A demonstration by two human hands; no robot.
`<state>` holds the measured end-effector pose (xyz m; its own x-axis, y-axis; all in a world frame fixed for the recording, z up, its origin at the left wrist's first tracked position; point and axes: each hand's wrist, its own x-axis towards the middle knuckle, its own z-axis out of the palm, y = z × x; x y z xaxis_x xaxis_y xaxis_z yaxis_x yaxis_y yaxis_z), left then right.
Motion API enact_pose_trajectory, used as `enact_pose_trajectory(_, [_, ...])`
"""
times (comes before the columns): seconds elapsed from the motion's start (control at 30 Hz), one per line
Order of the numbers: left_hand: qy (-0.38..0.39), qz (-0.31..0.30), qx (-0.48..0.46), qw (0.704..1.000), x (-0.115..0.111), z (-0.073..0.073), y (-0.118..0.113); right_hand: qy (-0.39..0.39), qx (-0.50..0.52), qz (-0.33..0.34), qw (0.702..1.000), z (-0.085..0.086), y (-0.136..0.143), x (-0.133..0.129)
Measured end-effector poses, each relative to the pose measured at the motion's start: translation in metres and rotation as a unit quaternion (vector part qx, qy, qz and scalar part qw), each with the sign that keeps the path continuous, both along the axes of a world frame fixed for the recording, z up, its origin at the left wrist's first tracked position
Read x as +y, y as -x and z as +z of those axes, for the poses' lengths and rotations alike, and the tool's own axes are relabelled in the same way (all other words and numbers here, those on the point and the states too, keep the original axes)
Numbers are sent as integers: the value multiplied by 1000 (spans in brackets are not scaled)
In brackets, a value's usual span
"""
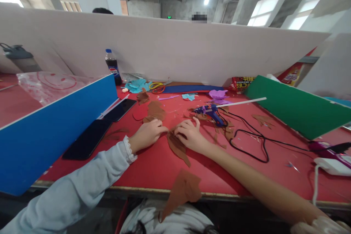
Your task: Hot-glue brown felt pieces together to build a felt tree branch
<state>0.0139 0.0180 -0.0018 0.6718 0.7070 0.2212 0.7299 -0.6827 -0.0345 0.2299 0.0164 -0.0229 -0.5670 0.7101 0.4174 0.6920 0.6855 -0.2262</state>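
Observation:
My left hand (148, 134) is closed in a pinch, its fingertips at the upper left end of a leaf-shaped brown paper piece (178, 148). My right hand (191, 136) is curled over the same piece, thumb and fingers bent onto it, index finger raised. The paper lies on the red table between the hands, its narrow end towards me. Just beyond my left hand is another brown paper sheet (156, 110). A larger brown piece (184, 189) hangs over the table's front edge. The blue glue gun (210, 111), with a white glue stick in it, lies beyond my right hand.
Blue (63, 124) and green (298, 108) boards stand at either side. Two dark phones (87, 139) lie left. Yellow-handled scissors (157, 87), teal paper (137, 85) and a cola bottle (113, 67) are at the back. A black cable (264, 142) loops right, near a power strip (333, 164).

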Motion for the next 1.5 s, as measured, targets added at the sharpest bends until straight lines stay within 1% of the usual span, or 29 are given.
enact_pose_trajectory(0.27, [3,0,7,1000,1,0,0,-10,-2,-17,1000,-1,-1,0])
enact_pose_trajectory(0.77, [14,-16,25,999,-4,3,3,57,17,-26,998,-1,-2,5])
enact_pose_trajectory(1.17, [11,-38,7,999,-5,3,4,57,8,-25,998,1,-1,5])
enact_pose_trajectory(1.5, [10,-39,11,999,-5,5,3,56,17,-22,998,-1,-2,7])
